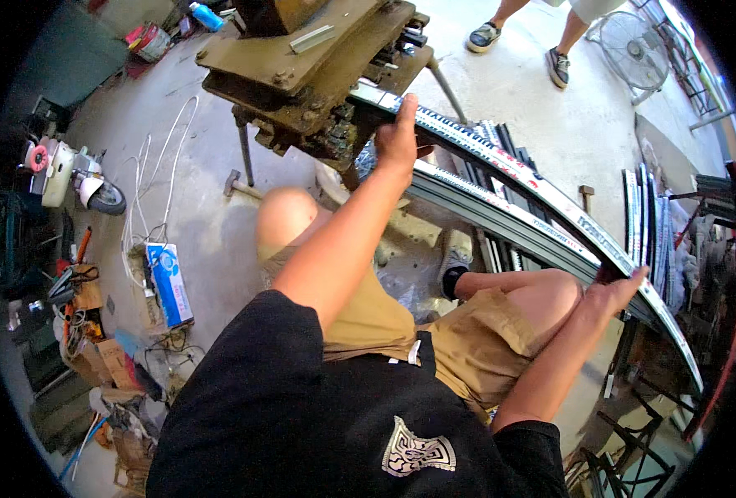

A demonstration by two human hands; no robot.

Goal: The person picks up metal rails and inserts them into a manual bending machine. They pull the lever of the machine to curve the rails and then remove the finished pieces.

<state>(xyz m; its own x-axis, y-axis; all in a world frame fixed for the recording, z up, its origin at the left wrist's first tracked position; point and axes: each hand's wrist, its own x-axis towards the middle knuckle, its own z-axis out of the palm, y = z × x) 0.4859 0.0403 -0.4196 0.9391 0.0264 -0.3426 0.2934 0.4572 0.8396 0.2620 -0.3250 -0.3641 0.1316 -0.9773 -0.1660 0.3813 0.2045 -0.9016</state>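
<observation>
Concrete workshop floor, clutter all round. We're gripping a long metal strip (542, 195): left hand (398, 137) clamped near the rusty press (318, 66), right hand (613, 290) steadying it farther right, fingers wrapped underneath.

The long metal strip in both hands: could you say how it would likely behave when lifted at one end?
The strip is long and thin, so it probably sags or whips. The left hand and right hand grip far apart, suggesting it's awkward single-handed.
</observation>
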